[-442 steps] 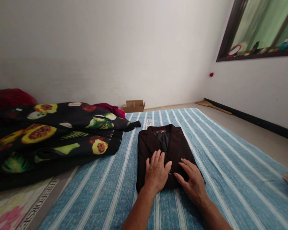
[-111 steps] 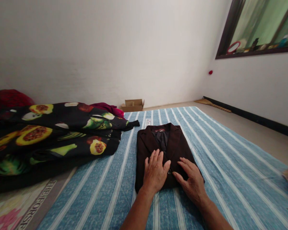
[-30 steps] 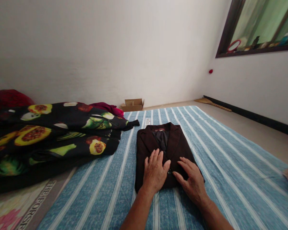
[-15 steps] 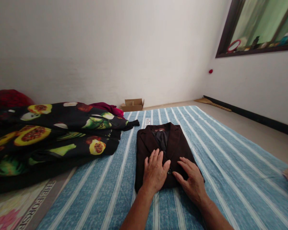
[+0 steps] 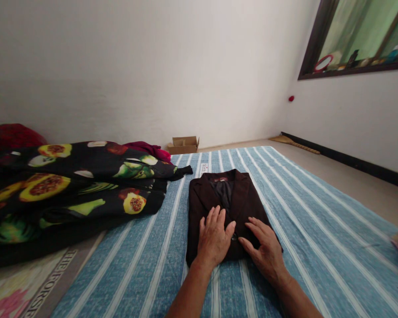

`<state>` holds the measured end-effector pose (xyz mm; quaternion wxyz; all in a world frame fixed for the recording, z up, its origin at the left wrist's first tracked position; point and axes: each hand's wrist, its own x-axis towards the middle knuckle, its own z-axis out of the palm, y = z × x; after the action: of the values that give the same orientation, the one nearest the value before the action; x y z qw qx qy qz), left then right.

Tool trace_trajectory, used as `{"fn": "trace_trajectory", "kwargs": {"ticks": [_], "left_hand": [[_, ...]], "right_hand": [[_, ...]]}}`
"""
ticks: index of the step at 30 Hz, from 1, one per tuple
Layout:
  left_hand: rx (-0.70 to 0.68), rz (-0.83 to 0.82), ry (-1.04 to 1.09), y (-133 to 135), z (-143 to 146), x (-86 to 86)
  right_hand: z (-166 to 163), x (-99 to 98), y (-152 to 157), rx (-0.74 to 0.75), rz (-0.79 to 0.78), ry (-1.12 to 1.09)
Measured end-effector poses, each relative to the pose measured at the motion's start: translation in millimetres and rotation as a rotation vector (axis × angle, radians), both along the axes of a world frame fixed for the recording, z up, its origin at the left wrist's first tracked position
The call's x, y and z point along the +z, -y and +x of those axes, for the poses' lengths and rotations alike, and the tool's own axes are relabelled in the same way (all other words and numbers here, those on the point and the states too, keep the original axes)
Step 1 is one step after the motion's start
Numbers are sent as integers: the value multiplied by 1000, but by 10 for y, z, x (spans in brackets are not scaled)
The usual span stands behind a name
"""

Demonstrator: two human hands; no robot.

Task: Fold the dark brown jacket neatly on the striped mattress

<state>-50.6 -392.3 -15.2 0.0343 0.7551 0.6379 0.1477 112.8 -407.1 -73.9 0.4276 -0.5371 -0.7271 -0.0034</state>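
A dark brown jacket (image 5: 243,198), folded into a neat rectangle with its collar at the far end, lies on a blue and white striped mat (image 5: 318,247). My left hand (image 5: 215,238) rests flat on the near half of the jacket, fingers stretched out. My right hand (image 5: 265,254) lies flat beside it on the jacket's near right corner, fingers extended toward the left hand. Neither hand holds anything. A dark button shows between the two hands.
A black cloth with a fruit print (image 5: 69,185) is heaped at the left, with a dark red garment (image 5: 152,151) behind it. A small cardboard box (image 5: 185,144) stands by the far wall. A window (image 5: 365,35) is at the upper right. A printed mat (image 5: 26,282) lies near left.
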Motion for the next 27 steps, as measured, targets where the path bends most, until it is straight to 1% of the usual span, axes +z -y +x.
{"fn": "trace_trajectory", "kwargs": {"ticks": [19, 27], "left_hand": [[-3, -15, 6, 13, 8, 25], [0, -11, -2, 5, 8, 2]], "right_hand": [[-13, 41, 21, -6, -11, -20], [-11, 34, 18, 0, -15, -11]]}}
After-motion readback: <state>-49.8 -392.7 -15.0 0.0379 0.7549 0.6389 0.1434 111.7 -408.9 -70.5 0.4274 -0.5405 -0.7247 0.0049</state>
